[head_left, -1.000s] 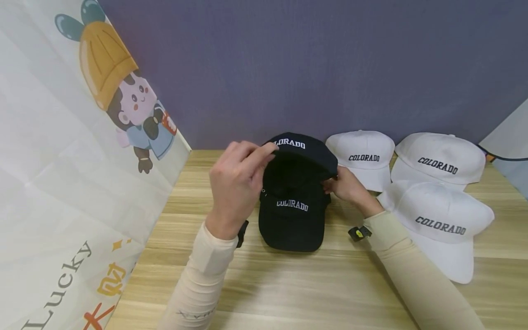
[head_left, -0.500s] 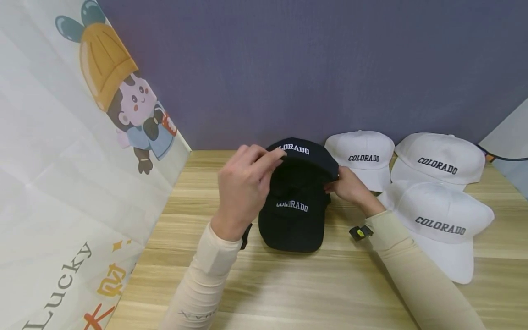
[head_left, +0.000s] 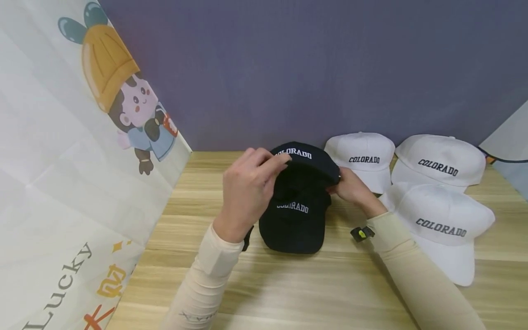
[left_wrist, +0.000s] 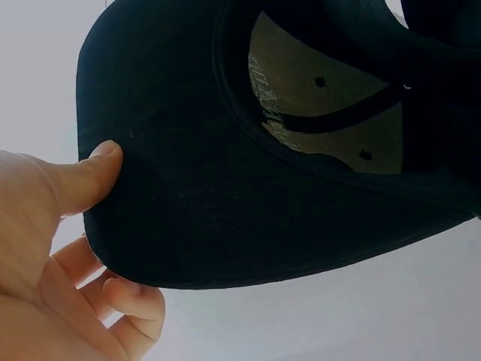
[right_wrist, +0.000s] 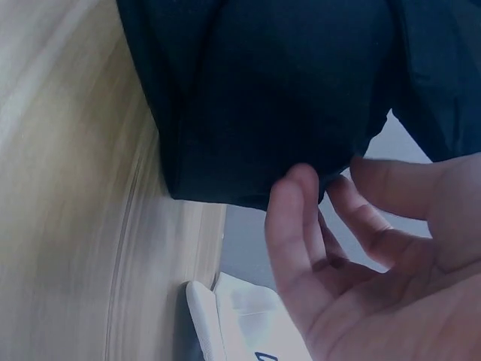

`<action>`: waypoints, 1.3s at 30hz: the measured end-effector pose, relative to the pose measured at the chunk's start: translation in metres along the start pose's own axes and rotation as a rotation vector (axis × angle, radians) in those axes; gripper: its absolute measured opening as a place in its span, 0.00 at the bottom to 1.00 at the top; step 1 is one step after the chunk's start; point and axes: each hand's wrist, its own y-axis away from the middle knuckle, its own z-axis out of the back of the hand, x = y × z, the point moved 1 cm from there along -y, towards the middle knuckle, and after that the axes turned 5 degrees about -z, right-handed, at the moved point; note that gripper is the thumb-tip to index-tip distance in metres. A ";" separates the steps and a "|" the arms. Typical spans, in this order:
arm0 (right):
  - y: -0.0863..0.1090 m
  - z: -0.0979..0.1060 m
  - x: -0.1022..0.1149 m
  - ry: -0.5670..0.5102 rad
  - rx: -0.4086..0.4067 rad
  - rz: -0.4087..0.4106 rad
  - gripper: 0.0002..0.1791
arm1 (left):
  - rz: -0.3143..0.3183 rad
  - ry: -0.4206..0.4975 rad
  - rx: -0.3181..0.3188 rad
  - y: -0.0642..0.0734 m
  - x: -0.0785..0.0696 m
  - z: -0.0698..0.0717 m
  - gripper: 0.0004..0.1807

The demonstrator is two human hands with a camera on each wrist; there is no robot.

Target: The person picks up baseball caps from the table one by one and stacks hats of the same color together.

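A wood-grain bench (head_left: pixel 288 293) ends at the left against a white printed curtain (head_left: pixel 49 137) and at the back against a plain purple-grey wall (head_left: pixel 309 68). Wood grain shows between the hands and the curtain, and a broad stretch of it runs along the near side. Room is tighter on the right: a white fabric baseball cap (head_left: pixel 359 149) sits just beside the right hand (head_left: pixel 352 185), a second white cap (head_left: pixel 439 153) stands near it along the wall, and a third white cap (head_left: pixel 441 215) lies close to the right sleeve (head_left: pixel 416 270).

Both hands hold a black fabric baseball cap (head_left: pixel 317 161) above a lower black cap (head_left: pixel 292 233); whether the two touch cannot be told. The left hand (head_left: pixel 247 188) pinches the edge of its curved brim (left_wrist: pixel 173 173), thumb on the underside, fingers at the rim. The right fingers are narrow, pinching an edge at its side. The held cap is tilted, white COLORADO lettering uppermost and partly covered by the left fingers; its hollow crown shows in the left wrist view. The lower cap's brim points towards the near side.
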 end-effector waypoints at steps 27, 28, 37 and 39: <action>0.007 0.016 0.012 -0.161 -0.189 0.025 0.32 | -0.046 -0.021 0.162 0.004 -0.006 -0.004 0.07; 0.007 0.016 0.012 -0.166 -0.195 0.038 0.32 | -0.051 -0.022 0.175 0.004 -0.007 -0.004 0.07; 0.007 0.015 0.015 -0.169 -0.210 0.092 0.24 | -0.078 -0.025 0.288 0.005 -0.011 -0.005 0.07; 0.006 0.015 0.014 -0.152 -0.208 0.098 0.23 | -0.087 -0.021 0.317 0.005 -0.011 -0.006 0.07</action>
